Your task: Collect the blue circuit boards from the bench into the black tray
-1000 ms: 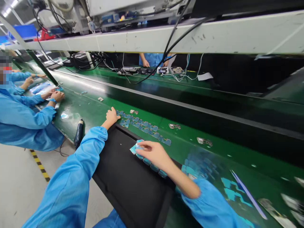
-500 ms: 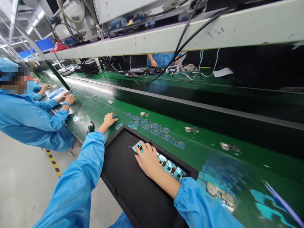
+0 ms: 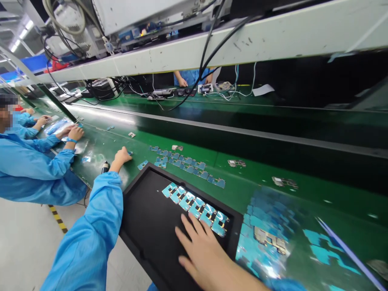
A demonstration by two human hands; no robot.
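While the right hand [image 3: 203, 252] lies flat and spread on the black tray [image 3: 151, 230], nothing is held in its grip; the fingertips [image 3: 187, 220] are just short of the row of blue boards [image 3: 195, 207] set along the tray's far edge. The left hand [image 3: 121, 157] is stretched out over the green surface [image 3: 257, 178], curled around a small blue board [image 3: 129, 153] at its fingertips. Whether that grip is properly closed on it cannot be told, as the piece is mostly hidden. One loose board [image 3: 142, 164] is seen just beside the tray's far-left corner, and a longer line of loose boards [image 3: 188, 165] is laid out on the surface beyond the tray, well apart from both hands. Bare metal parts [image 3: 237, 163] are scattered further right. A blurred blue pile [image 3: 266, 230] is seen right of the tray. A power screwdriver [image 3: 104, 167] lies at the surface edge near the left sleeve. Other workers' hands [image 3: 75, 132] are seen at far left.

Step judged: loading boards from the surface into the tray, one row partly filled. The next move would call for the piece at the left hand to be carried back and set flush beside the row's left end, without the placed boards being nudged.
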